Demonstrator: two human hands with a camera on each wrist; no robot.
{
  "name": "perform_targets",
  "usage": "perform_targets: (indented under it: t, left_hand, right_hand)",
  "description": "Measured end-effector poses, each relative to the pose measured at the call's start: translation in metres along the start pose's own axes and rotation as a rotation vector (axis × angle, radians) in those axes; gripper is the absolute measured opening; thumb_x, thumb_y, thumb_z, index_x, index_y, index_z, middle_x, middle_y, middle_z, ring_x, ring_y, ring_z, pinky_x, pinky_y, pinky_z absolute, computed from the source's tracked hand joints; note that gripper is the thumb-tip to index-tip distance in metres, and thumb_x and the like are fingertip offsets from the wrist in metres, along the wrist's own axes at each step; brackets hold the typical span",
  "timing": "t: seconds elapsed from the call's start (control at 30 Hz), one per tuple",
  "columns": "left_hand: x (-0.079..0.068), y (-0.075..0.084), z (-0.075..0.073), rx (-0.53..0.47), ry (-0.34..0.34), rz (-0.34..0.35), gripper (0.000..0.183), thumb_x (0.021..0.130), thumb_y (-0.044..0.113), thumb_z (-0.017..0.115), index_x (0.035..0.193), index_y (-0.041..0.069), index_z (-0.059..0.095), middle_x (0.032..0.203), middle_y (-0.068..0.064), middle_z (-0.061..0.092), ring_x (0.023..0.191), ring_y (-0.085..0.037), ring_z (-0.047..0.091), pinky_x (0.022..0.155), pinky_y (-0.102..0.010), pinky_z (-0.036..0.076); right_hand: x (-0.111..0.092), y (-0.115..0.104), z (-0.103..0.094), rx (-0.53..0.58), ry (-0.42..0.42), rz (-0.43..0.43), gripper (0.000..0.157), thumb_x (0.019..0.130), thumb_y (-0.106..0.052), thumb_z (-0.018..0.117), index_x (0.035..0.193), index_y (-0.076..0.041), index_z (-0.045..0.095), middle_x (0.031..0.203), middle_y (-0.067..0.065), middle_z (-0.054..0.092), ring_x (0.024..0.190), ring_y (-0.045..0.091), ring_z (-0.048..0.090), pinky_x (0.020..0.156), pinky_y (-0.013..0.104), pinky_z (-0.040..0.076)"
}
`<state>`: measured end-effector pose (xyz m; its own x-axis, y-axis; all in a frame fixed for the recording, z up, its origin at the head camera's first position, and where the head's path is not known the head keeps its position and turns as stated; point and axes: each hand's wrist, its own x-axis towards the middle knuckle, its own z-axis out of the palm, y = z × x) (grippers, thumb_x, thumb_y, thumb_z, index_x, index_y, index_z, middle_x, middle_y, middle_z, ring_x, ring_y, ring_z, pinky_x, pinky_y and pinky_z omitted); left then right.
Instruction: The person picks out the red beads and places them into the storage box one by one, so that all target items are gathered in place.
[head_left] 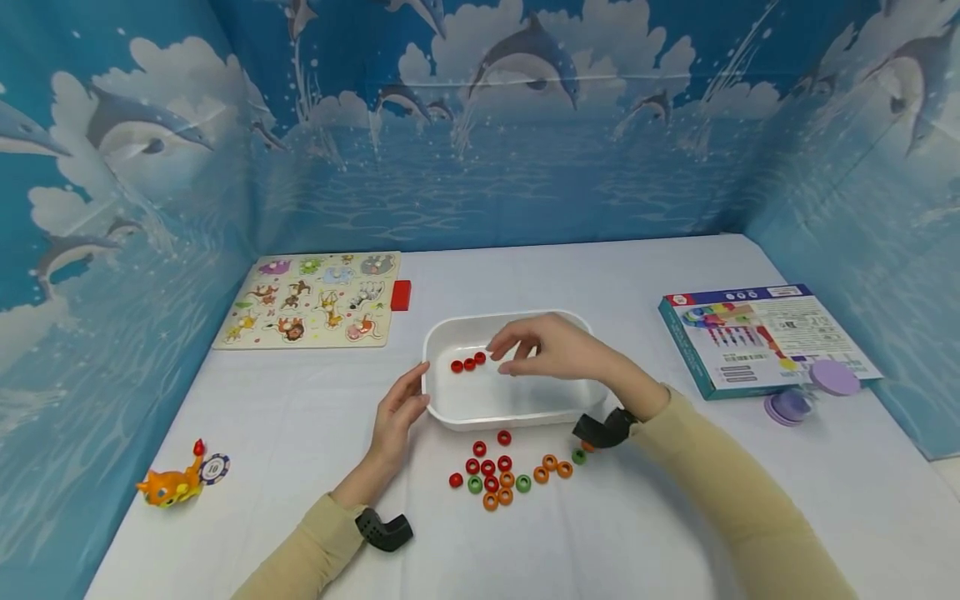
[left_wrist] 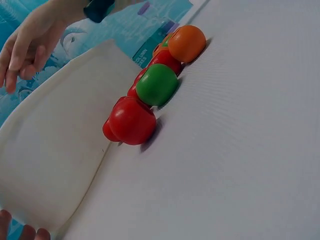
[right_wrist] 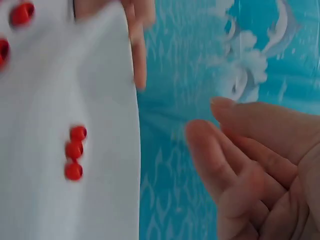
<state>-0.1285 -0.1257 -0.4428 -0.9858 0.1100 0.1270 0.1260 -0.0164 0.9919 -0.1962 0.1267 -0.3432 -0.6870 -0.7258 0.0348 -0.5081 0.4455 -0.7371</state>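
A white rectangular tray (head_left: 510, 415) lies on the table with three red beads (head_left: 468, 364) in a short row inside it. My left hand (head_left: 393, 421) rests at the tray's left rim, its fingertips touching the edge. Over the tray hovers my right hand (head_left: 551, 346), just right of the row; its fingers are loosely bent, and in the right wrist view nothing shows between thumb and fingertips. In front of the tray lie loose red beads (head_left: 504, 462), orange beads (head_left: 550, 462) and green beads (head_left: 523, 483).
At the back left lies an animal puzzle board (head_left: 315, 304), beside a red block (head_left: 401, 295). A game box (head_left: 765, 337) is at the right, with a purple-lidded container (head_left: 791, 406) near it. An orange toy (head_left: 171, 485) stands at the left.
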Motion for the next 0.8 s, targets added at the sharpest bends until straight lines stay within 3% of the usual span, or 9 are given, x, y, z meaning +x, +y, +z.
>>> perform_targets:
  t: [0.13, 0.27, 0.5, 0.73, 0.8]
  left_hand:
    - [0.001, -0.005, -0.003, -0.002, -0.002, 0.010, 0.043, 0.088, 0.000, 0.042, 0.131, -0.001, 0.039, 0.141, -0.008, 0.032, 0.128, -0.020, 0.028, 0.098, -0.041, 0.032]
    - [0.004, -0.018, -0.006, -0.013, -0.015, 0.023, 0.043, 0.089, 0.008, 0.044, 0.132, 0.004, 0.041, 0.140, -0.004, 0.033, 0.128, -0.017, 0.029, 0.098, -0.041, 0.032]
    - [0.007, -0.026, -0.006, 0.006, -0.007, 0.037, 0.046, 0.087, 0.016, 0.046, 0.131, 0.006, 0.042, 0.140, -0.002, 0.035, 0.127, -0.016, 0.030, 0.098, -0.042, 0.032]
    - [0.011, -0.027, -0.007, 0.005, -0.013, 0.054, 0.046, 0.087, 0.016, 0.047, 0.131, 0.005, 0.043, 0.139, -0.003, 0.035, 0.127, -0.018, 0.030, 0.097, -0.041, 0.033]
    - [0.012, -0.026, -0.007, 0.009, -0.016, 0.055, 0.045, 0.087, 0.015, 0.047, 0.131, 0.006, 0.043, 0.139, -0.002, 0.036, 0.127, -0.018, 0.031, 0.097, -0.040, 0.034]
  right_hand:
    - [-0.031, -0.010, 0.022, 0.056, 0.031, -0.019, 0.024, 0.080, -0.023, 0.067, 0.103, -0.017, 0.064, 0.097, -0.002, 0.065, 0.069, 0.005, 0.060, 0.057, 0.025, 0.049]
    - [-0.053, -0.005, 0.047, 0.132, 0.025, -0.006, 0.022, 0.080, -0.021, 0.066, 0.102, -0.018, 0.065, 0.092, -0.005, 0.065, 0.061, 0.007, 0.058, 0.052, 0.024, 0.049]
    - [-0.071, 0.018, 0.088, 0.167, 0.036, 0.003, 0.029, 0.081, -0.018, 0.066, 0.109, -0.014, 0.063, 0.056, -0.003, 0.059, 0.045, 0.008, 0.052, 0.041, 0.020, 0.041]
    - [-0.069, 0.034, 0.104, 0.029, 0.164, -0.034, 0.029, 0.079, -0.017, 0.067, 0.108, -0.018, 0.064, 0.104, -0.009, 0.062, 0.048, 0.001, 0.045, 0.044, 0.017, 0.041]
    - [-0.067, 0.036, 0.105, -0.003, 0.177, -0.041, 0.030, 0.079, -0.018, 0.067, 0.109, -0.018, 0.064, 0.109, -0.009, 0.060, 0.049, 0.001, 0.044, 0.046, 0.016, 0.041]
